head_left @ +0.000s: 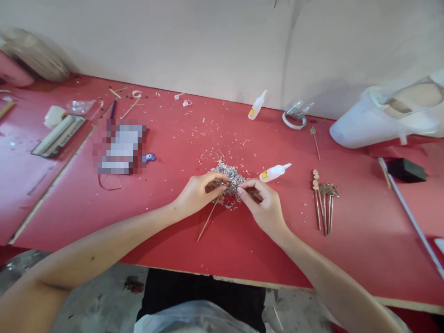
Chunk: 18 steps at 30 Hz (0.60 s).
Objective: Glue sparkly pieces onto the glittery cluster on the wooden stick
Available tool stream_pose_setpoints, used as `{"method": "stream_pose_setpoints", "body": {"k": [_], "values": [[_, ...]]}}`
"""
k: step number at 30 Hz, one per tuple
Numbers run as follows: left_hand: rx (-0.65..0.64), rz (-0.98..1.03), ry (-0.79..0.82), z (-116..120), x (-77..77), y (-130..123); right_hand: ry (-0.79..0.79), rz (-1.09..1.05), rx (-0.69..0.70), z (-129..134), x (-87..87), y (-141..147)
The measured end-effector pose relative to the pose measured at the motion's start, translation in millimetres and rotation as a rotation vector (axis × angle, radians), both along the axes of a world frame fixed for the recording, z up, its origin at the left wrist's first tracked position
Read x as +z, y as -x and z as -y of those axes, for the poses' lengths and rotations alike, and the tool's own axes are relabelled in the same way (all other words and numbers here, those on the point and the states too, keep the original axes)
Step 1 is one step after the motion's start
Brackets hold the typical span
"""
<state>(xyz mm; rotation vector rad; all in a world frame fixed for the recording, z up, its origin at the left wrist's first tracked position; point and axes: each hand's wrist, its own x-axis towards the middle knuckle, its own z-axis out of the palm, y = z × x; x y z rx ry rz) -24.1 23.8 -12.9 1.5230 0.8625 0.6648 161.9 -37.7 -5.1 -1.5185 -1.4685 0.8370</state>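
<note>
My left hand point(203, 192) is closed in a pinch on the top end of a thin golden-brown stick point(208, 219), which slants down toward the table's front edge. My right hand point(264, 203) is also pinched, its fingertips just right of the left ones. What it holds, if anything, is too small to make out. Behind and below both hands lies a heap of small shiny chips point(231, 172), partly hidden by the fingers. A white glue bottle with a yellow label point(274, 173) lies just beyond my right hand.
Several sticks with decorated tops point(326, 208) lie to the right, with a single one point(315, 143) further back. A second glue bottle point(256, 108), a tape roll point(294, 121) and a white bucket point(364, 118) are near the wall. A box point(58, 136) lies left on the red table point(166, 240).
</note>
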Motion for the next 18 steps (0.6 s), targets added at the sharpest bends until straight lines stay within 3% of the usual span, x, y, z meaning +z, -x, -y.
{"method": "stream_pose_setpoints", "body": {"k": [18], "values": [[-0.006, 0.015, 0.034, 1.1, -0.9, 0.8, 0.020, -0.028, -0.017, 0.6, -2.4, 2.6]]}}
